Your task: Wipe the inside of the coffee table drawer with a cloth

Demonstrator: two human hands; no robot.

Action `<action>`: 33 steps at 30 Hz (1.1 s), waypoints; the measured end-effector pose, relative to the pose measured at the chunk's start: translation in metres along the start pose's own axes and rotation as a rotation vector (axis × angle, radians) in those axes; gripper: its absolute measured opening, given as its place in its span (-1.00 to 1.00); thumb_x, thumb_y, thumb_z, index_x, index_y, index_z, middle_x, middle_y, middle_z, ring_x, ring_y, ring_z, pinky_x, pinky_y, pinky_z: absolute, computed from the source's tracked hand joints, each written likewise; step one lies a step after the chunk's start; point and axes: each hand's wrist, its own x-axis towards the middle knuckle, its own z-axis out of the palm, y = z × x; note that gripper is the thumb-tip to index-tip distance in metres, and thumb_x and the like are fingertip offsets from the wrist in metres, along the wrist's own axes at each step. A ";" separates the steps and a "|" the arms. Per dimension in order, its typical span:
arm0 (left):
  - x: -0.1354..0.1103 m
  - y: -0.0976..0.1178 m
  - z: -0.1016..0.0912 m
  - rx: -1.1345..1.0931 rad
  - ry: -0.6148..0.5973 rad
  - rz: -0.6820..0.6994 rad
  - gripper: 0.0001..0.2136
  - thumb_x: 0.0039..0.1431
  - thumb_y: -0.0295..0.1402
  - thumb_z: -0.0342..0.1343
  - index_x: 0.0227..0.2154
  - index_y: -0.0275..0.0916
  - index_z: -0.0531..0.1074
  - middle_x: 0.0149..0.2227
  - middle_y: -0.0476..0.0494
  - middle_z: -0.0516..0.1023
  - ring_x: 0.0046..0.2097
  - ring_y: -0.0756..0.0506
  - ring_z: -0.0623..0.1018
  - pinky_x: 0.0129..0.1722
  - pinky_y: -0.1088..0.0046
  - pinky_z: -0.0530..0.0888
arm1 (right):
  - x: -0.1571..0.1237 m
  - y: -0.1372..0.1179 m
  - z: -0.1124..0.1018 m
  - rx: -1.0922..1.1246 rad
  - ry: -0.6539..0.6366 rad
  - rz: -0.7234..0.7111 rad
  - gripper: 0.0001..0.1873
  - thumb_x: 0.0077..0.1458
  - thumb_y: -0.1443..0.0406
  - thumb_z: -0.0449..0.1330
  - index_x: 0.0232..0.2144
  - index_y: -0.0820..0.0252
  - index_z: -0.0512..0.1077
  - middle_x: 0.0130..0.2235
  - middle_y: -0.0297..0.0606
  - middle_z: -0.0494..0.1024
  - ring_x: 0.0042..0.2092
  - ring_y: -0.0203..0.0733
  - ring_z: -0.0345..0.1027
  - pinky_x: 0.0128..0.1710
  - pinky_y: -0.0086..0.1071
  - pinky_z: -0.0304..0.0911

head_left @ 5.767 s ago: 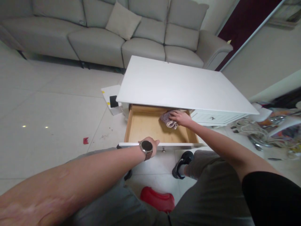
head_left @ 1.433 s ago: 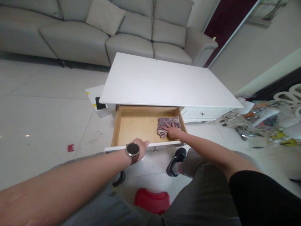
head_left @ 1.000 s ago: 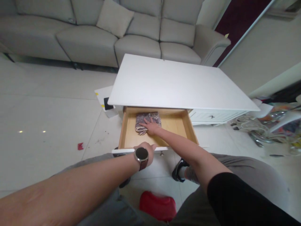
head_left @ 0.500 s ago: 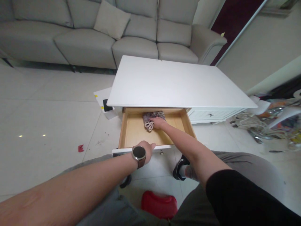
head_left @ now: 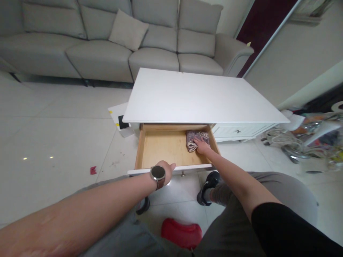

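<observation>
A pale wooden drawer [head_left: 163, 148] with a white front is pulled out from beneath a white tabletop [head_left: 200, 96]. My left hand [head_left: 166, 169], with a watch [head_left: 158, 172] at the wrist, is closed over the top edge of the drawer front, its thumb on the near side. Inside the drawer, against its right end, lies a folded patterned cloth [head_left: 190, 137], purplish brown with pale looped edges facing me. My right hand [head_left: 203, 145] is on this cloth, fingers over its top and right part; the fingers' undersides are hidden.
A grey sofa [head_left: 107, 57] with a cushion [head_left: 128, 30] stands behind the table. Left of the table is a white box [head_left: 125, 132]. Cables and bags [head_left: 284, 139] are heaped on the floor at right. A red object [head_left: 181, 233] lies between my feet.
My right hand has moved the folded cloth from the middle of the drawer to its right end. The left hand stays on the drawer front. The view has shifted slightly.
</observation>
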 end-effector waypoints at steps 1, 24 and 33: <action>0.001 0.000 0.002 0.008 0.001 0.003 -0.44 0.20 -0.46 0.17 0.28 -0.14 0.35 -0.25 -0.32 0.68 -0.18 -0.32 0.67 -0.21 0.20 0.55 | 0.001 -0.001 0.000 0.003 0.005 0.003 -0.17 0.12 0.42 0.08 0.43 -0.03 0.09 0.50 -0.37 -0.06 0.47 0.24 -0.21 0.35 0.11 0.10; 0.005 0.004 0.010 0.034 -0.056 -0.075 -0.28 0.04 -0.49 0.28 0.31 -0.06 0.30 -0.24 -0.24 0.69 -0.20 -0.30 0.66 -0.21 0.22 0.51 | 0.002 -0.002 0.003 0.037 0.046 0.036 -0.17 0.08 0.44 0.05 0.39 -0.09 0.14 0.50 -0.46 -0.08 0.47 0.27 -0.24 0.32 0.23 0.11; 0.013 0.003 0.020 0.036 -0.051 -0.092 -0.20 -0.01 -0.51 0.26 0.35 -0.01 0.25 -0.28 -0.24 0.68 -0.24 -0.34 0.66 -0.24 0.16 0.54 | 0.005 0.000 0.007 0.026 0.061 0.024 -0.20 0.10 0.42 0.05 0.39 -0.05 0.16 0.49 -0.43 -0.02 0.47 0.24 -0.20 0.34 0.13 0.11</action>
